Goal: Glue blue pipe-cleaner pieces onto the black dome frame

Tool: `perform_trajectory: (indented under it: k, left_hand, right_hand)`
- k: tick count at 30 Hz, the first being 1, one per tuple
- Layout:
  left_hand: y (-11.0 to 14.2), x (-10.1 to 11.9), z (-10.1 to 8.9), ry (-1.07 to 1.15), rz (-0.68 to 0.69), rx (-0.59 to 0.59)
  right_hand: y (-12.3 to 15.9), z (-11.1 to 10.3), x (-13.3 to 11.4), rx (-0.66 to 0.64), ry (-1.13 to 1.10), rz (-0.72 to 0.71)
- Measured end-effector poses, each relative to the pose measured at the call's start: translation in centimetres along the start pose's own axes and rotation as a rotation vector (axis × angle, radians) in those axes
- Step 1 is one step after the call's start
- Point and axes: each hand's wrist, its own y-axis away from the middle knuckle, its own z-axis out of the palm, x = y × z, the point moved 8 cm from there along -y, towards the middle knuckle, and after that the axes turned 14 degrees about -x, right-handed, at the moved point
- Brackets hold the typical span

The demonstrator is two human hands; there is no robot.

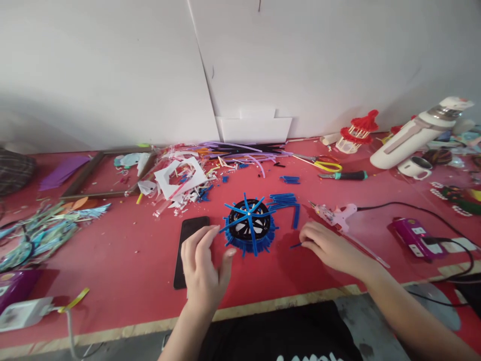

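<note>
Person's right hand (325, 245) pinches a thin blue strip (296, 245) at its fingertips. Left hand (205, 260) half-curled, gripping nothing, over a flat black phone (193, 225). Round blue-and-black spoked craft piece (251, 228) sits between both hands; pink plastic glue gun (339, 216) just beyond the right.

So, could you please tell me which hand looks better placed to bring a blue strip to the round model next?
Probably the right hand: it pinches a thin blue strip, with the glue gun close by. The left hand, open beside the round model, holds nothing visible.
</note>
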Motion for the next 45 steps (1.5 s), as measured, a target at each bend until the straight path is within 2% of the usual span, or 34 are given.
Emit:
perform_trajectory:
  k: [3,7,8,11,14,18,20,25,27,33,39,45]
  left_hand:
    - [-1.4,2.9,-0.9,0.079,0.124,0.009]
    - [-4.1,6.7,0.0,0.193,0.203,-0.184]
    - [-4.6,7.3,0.3,0.289,0.212,-0.241]
    - [-5.4,7.4,0.3,0.391,0.169,-0.285]
    - [-5.2,6.6,-0.2,0.373,0.138,-0.256]
    - [-4.6,6.4,-0.3,0.365,0.173,-0.224]
    - [-4.4,6.7,-0.2,0.362,0.192,-0.220]
    - [-4.2,7.3,-0.1,0.360,0.231,-0.251]
    - [-4.2,7.5,0.0,0.353,0.270,-0.285]
    - [-3.8,8.0,0.3,0.090,0.393,-0.314]
    - [-3.5,8.1,0.6,-0.009,0.454,-0.399]
    - [-3.7,7.9,0.0,-0.067,0.458,-0.359]
  right_hand:
    - [-0.8,-0.8,-1.7,0.046,-0.162,-0.001]
    - [-2.8,-0.7,-4.8,-0.021,-0.717,-0.081]
    - [-3.2,-0.6,-5.7,-0.057,-0.843,-0.117]
    - [-4.0,-0.4,-7.8,-0.125,-1.055,-0.218]
    - [-4.2,-0.9,-8.5,-0.033,-1.153,-0.349]
    - [-3.5,-2.2,-8.7,0.181,-1.150,-0.596]
    - [-3.4,-2.3,-8.8,0.217,-1.086,-0.617]
    - [-2.6,-3.1,-10.1,0.312,-0.669,-0.607]
    - [-2.2,-3.3,-10.5,0.332,-0.572,-0.627]
    - [-2.0,-2.6,-10.4,0.241,-0.451,-0.657]
    - [-1.8,-2.2,-10.3,0.129,-0.549,-0.738]
    - [-1.7,-2.5,-9.8,0.087,-0.676,-0.741]
